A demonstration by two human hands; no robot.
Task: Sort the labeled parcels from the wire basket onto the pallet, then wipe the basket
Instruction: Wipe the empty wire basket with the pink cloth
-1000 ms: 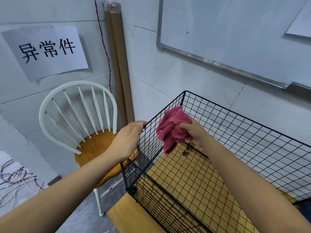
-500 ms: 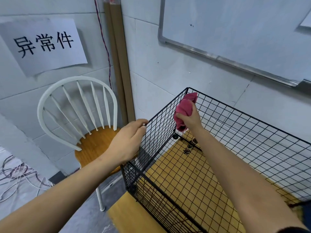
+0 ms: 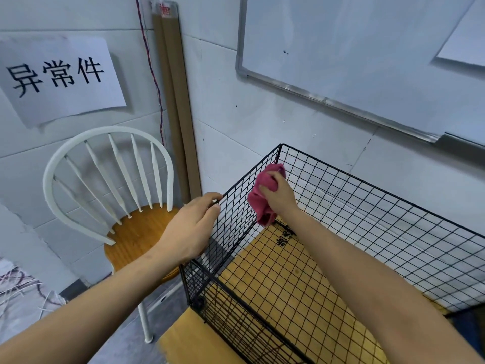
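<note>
A black wire basket (image 3: 367, 206) stands on a wooden surface (image 3: 199, 340), with no parcels inside it. My left hand (image 3: 191, 227) grips the top rim of its left wall from outside. Inside the basket my right hand (image 3: 278, 195) holds a bunched pink cloth (image 3: 262, 198) against that same wall near the far corner. No parcels or pallet are in view.
A white spindle-back chair (image 3: 105, 179) with a wooden seat stands to the left of the basket. Brown cardboard tubes (image 3: 175, 106) lean in the wall corner. A paper sign (image 3: 57, 77) and a whiteboard (image 3: 354, 43) hang on the walls. Loose cables (image 3: 18, 285) lie at lower left.
My right hand carried the pink cloth from mid-basket up to the far left corner, then slid slightly down along the left wall. The left hand kept its grip on the rim.
</note>
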